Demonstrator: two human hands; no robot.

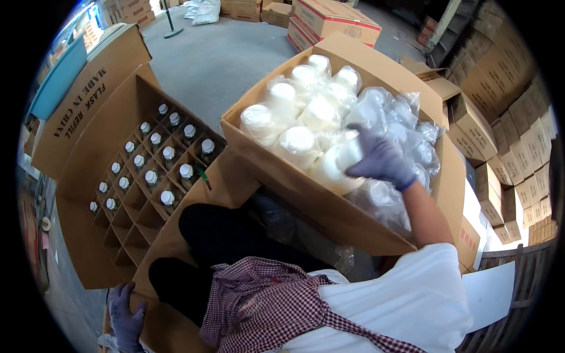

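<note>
My right hand, in a purple glove and blurred, reaches onto a bagged white cylindrical item in the large cardboard box; its grip is unclear. That box holds several white items, with crumpled clear plastic bags at the right. My left hand, also gloved, is at the lower left on a cardboard edge, fingers loosely bent and apart. To the left, a divided carton holds several bottles with white caps, some cells showing no bottle; a green strip sticks up at its right side.
A blue basin stands behind the left carton. Stacked cartons line the right, more boxes sit at the back on the grey floor. A white board and slatted wood are at lower right. My legs are between the boxes.
</note>
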